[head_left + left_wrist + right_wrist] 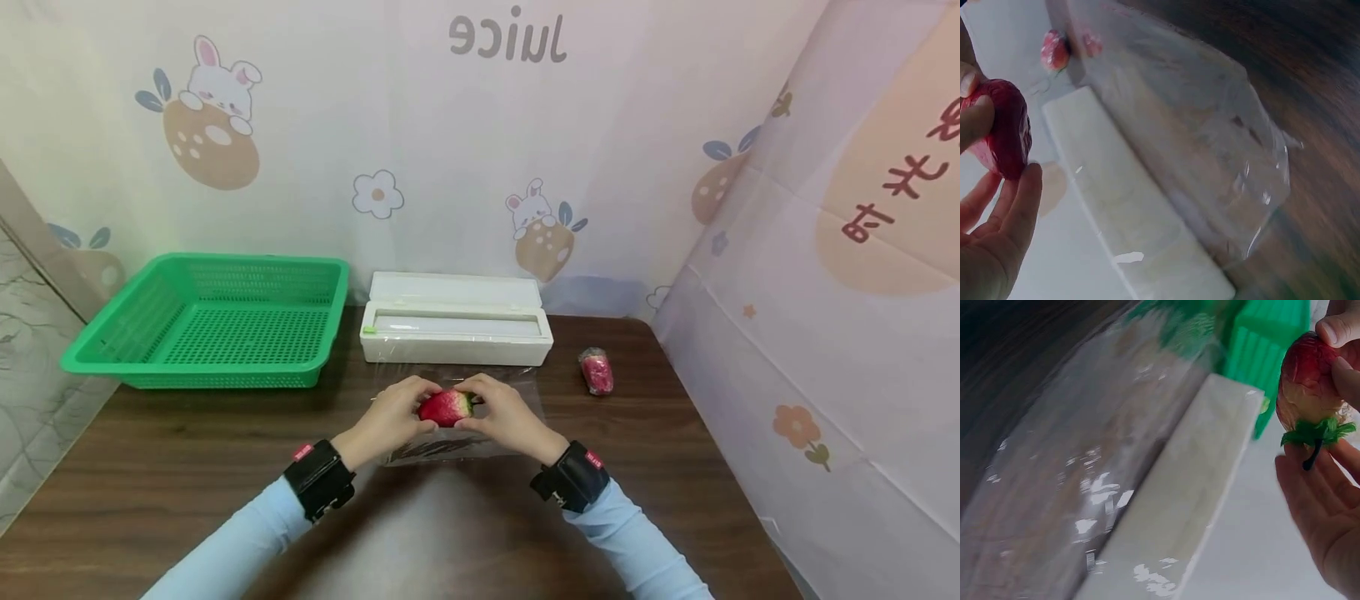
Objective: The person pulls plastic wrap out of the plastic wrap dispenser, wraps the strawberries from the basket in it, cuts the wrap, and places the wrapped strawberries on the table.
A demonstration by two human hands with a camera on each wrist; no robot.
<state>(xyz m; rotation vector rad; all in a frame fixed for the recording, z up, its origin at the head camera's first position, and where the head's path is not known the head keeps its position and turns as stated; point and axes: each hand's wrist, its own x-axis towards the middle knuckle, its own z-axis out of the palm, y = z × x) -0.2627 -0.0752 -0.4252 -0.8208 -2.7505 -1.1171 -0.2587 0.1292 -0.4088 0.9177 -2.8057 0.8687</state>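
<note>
Pale-blue sleeves (240, 531) nearest; left hand (394, 415), right hand (507, 417) pinch red, green-leaved strawberry (444, 408) before oblong white box (457, 350). Probably best centred over clear film (1204, 125).

Grn bskt (202, 367) sits on tbl (660, 475), bunny-print backdrop (457, 125) behind.

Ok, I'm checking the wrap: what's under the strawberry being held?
Clear film lies below the strawberry, over the brown table. In the head view, the strawberry hides the patch directly underneath.
</note>
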